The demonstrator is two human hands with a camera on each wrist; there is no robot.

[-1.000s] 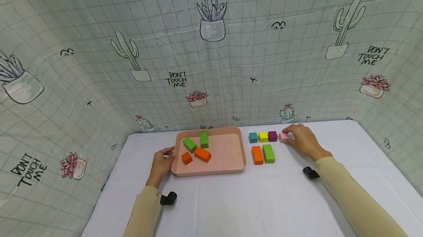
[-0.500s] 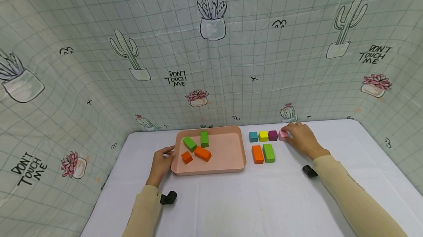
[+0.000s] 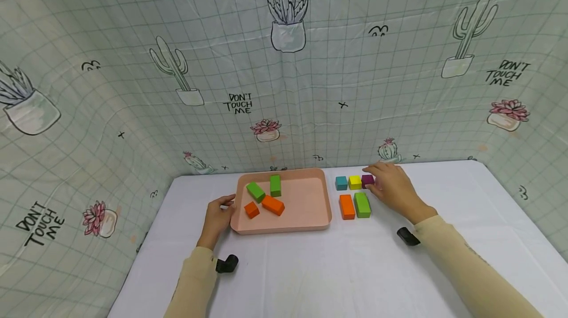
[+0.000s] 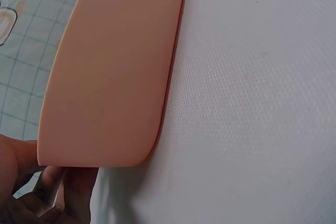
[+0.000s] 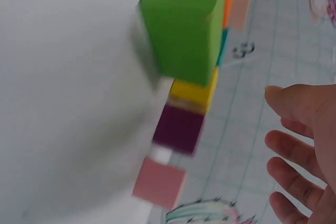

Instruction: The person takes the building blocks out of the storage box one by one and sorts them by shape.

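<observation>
My left hand (image 3: pixel 216 218) rests its fingers against the left end of a shallow pink tray (image 3: pixel 306 204). In the left wrist view the fingertips meet the tray's end, partly hidden behind it. My right hand (image 3: pixel 394 189), thumb and fingers spread with nothing between them, reaches over the right end of a row of small cubes. A purple cube (image 3: pixel 367 181) shows between its fingertips in the head view. In the right wrist view a pink cube (image 5: pixel 159 183) stands beside the purple one, apart from the fingers; from the head it is mostly hidden by the hand.
Left of the purple cube sit a yellow cube (image 3: pixel 354 182) and a teal cube (image 3: pixel 340 183). In front lie an orange block (image 3: pixel 347 207) and a green block (image 3: pixel 362 204). Several green and orange blocks, one an orange cube (image 3: pixel 251 210), lie in the tray's left half.
My right hand has let go of the pink cube and shifted left toward the purple one. The left hand keeps its place at the tray.
</observation>
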